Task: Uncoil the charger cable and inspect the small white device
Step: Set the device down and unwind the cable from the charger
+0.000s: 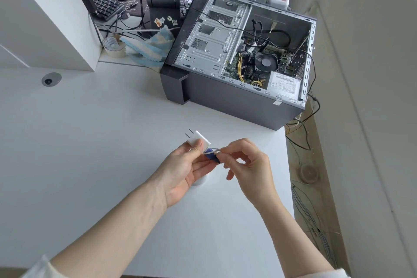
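My left hand (185, 169) holds a small white charger plug (199, 139) above the white desk, its two metal prongs pointing up and left. A short white cable (212, 151) with a blue wrap loops out of the plug between my hands. My right hand (247, 166) pinches that cable with thumb and forefinger, right beside my left thumb. Under my left hand a small white round device (199, 181) lies on the desk, mostly hidden by the palm.
An open black computer case (239, 56) lies on its side at the back right of the white desk (90, 142). Behind it stand a monitor stand (162, 0), keyboards, a tape roll (114, 46) and a blue cloth (146, 48). Loose wires hang past the desk's right edge.
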